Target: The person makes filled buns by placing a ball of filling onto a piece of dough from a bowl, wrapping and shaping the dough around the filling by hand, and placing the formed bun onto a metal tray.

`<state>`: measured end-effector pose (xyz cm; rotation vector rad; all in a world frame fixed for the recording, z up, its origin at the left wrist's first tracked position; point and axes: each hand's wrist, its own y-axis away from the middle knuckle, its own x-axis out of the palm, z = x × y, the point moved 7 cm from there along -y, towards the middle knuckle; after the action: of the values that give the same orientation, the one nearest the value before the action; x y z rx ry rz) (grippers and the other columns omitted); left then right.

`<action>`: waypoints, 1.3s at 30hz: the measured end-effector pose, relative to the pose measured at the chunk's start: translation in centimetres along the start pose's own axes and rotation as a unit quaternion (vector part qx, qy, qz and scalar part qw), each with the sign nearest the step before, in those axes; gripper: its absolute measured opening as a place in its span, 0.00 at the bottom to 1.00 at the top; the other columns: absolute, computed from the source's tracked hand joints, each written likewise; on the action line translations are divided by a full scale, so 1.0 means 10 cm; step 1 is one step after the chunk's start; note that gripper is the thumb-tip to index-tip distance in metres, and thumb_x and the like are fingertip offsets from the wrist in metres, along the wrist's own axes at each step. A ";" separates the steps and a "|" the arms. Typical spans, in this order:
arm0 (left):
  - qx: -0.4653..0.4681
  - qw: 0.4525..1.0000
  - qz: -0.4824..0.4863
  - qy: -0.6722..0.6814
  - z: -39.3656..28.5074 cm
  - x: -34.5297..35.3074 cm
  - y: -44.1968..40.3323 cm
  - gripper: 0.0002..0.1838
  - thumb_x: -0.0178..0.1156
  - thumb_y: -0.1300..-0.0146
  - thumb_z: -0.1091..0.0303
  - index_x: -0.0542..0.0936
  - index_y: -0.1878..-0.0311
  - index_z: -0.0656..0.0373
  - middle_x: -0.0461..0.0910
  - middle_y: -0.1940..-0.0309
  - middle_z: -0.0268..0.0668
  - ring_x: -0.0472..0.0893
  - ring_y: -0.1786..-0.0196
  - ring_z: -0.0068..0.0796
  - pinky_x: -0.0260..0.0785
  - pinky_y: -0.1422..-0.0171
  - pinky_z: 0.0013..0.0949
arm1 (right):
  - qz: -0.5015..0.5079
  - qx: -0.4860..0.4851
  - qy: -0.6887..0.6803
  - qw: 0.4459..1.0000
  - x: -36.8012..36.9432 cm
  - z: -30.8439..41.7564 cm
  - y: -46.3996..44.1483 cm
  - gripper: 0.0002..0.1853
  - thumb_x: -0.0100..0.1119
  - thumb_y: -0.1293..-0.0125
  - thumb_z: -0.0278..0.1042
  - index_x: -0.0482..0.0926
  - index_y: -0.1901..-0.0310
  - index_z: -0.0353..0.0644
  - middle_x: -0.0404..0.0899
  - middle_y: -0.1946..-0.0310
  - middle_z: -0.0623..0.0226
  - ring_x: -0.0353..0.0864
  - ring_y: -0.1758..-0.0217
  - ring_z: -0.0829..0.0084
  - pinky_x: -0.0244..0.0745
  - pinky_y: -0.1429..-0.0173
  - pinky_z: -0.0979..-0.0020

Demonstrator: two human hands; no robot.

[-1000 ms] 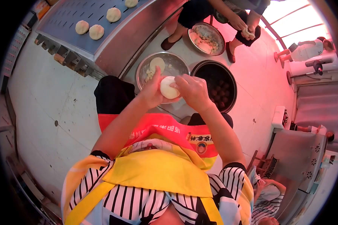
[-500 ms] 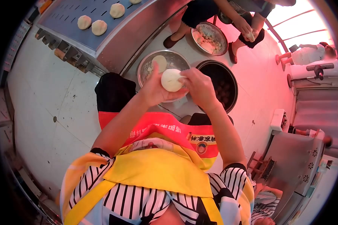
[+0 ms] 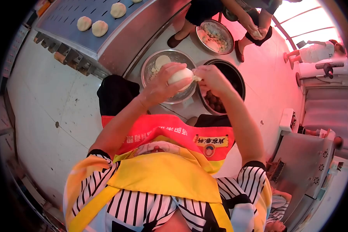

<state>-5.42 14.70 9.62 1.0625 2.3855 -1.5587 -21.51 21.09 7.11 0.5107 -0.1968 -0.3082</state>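
Note:
My left hand (image 3: 161,86) is wrapped around a smooth white dough ball (image 3: 178,76). With its fingers pinched together, my right hand (image 3: 214,80) grips a small twisted tail of dough (image 3: 197,78) at the ball's right side. Below the hands, a metal bowl (image 3: 144,71) on the floor contains a round white dough piece (image 3: 162,61) and small scraps. A dark pot (image 3: 241,83) with several brown balls (image 3: 214,103) in it stands to the right of the bowl, partly behind my right hand.
Several dough buns (image 3: 99,28) lie on a slotted metal surface (image 3: 71,15) at upper left. Across from me, a person's hands (image 3: 258,32) work on dough above another metal bowl (image 3: 231,40). A pedestal fan (image 3: 328,70) and a steel cabinet (image 3: 297,162) are at right.
My left hand has turned and closed around the dough ball. My right hand has moved slightly right, drawing out a tail of dough. More brown balls show in the pot.

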 end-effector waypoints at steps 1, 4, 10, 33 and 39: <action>0.016 1.000 0.012 -0.007 -0.01 0.03 0.01 0.29 0.69 0.47 0.72 0.72 0.40 0.52 0.66 0.38 0.44 0.70 0.39 0.45 0.66 0.36 0.40 | 0.027 0.012 -0.011 0.999 -0.03 0.07 0.03 0.10 0.56 0.34 0.32 0.74 0.71 0.36 0.68 0.82 0.71 0.64 0.86 0.78 0.68 0.81 0.70; -0.269 0.861 -0.129 0.413 0.24 0.19 0.10 0.27 0.65 0.40 0.68 0.68 0.37 0.52 0.67 0.38 0.43 0.71 0.39 0.43 0.68 0.37 0.39 | 0.056 -0.005 -0.190 0.980 -0.19 0.18 -0.05 0.10 0.51 0.33 0.36 0.74 0.69 0.40 0.67 0.81 0.71 0.67 0.84 0.74 0.74 0.74 0.68; -0.405 0.460 -0.118 0.781 0.32 0.64 0.38 0.31 0.46 0.30 0.41 0.66 0.37 0.56 0.73 0.43 0.44 0.78 0.46 0.42 0.76 0.46 0.38 | -0.088 -0.195 0.255 0.943 -0.19 -0.11 -0.28 0.20 0.57 0.36 0.32 0.74 0.43 0.37 0.74 0.48 0.59 0.76 0.46 0.64 0.74 0.44 0.60; -0.637 0.533 -0.060 0.554 0.04 0.54 0.15 0.35 0.37 0.35 0.28 0.75 0.52 0.50 0.78 0.66 0.29 0.78 0.68 0.21 0.67 0.72 0.26 | -0.109 -0.309 0.026 0.944 0.51 0.05 0.34 0.32 0.78 0.58 0.33 0.71 0.51 0.38 0.78 0.64 0.68 0.78 0.64 0.76 0.76 0.63 0.74; -0.573 0.585 0.008 0.574 0.05 0.58 0.16 0.35 0.36 0.35 0.27 0.75 0.54 0.50 0.78 0.73 0.30 0.76 0.79 0.22 0.61 0.82 0.23 | -0.105 -0.243 -0.041 0.964 0.49 0.02 0.35 0.30 0.76 0.58 0.32 0.72 0.52 0.37 0.78 0.65 0.68 0.78 0.64 0.76 0.76 0.62 0.74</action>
<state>-8.98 17.56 5.65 1.7414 2.8504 1.2833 -16.16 22.27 9.53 0.0308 -0.1405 -0.5676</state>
